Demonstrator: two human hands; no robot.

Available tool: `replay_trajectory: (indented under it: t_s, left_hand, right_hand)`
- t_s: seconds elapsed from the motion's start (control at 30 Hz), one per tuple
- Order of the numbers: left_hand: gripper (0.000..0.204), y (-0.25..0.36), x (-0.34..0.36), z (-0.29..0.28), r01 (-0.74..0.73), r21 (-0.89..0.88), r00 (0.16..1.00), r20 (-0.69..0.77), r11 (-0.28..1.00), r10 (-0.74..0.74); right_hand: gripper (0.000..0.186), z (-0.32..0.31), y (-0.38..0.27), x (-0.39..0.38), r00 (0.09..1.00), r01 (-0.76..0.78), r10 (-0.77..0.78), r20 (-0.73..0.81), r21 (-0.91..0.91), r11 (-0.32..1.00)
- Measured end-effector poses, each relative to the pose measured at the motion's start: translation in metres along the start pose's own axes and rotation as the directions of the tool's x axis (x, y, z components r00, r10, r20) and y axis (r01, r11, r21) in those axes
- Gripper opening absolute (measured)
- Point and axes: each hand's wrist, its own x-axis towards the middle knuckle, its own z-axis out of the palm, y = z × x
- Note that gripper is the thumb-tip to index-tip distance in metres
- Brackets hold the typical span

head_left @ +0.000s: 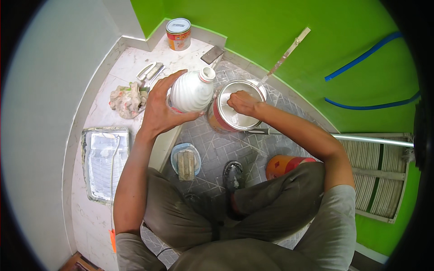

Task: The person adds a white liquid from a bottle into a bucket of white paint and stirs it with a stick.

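Note:
My left hand [159,105] is wrapped round a ribbed white plastic bottle [191,92], its fingers on the far side and thumb on the near side. The bottle's uncapped mouth tilts toward the far right. Beside it a large open paint can [218,118] stands on the grey tiled floor, with whitish contents. Over the can's opening is my right hand [244,103], its fingers curled closed. Whatever those fingers hold, if anything, is hidden. A paint-smeared wooden stick [285,56] slants up just behind the can, its lower end by a small white container [260,88].
On the pale ledge at left lie a paint tray [105,167], a crumpled rag [128,101], a brush [155,71], a smaller paint can [178,39] and a phone-like dark slab [212,54]. A blue bowl [195,150], an orange-red bucket [276,166] and a metal pole [370,139] are nearby.

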Motion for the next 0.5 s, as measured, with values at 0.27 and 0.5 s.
replay_trajectory:
  t_s: [0.27,0.5]
  left_hand:
    - [0.097,-0.002,-0.002,-0.004,0.024,0.017,1.000,0.005,1.000,-0.024]
    - [0.098,-0.003,0.000,-0.003,0.040,0.012,0.999,0.017,0.999,-0.040]
  right_hand:
    - [0.014,0.038,0.022,0.002,0.998,0.067,-0.067,0.008,0.015,0.998]
    - [0.016,0.032,0.017,0.000,0.988,0.060,-0.073,0.133,0.097,0.993]
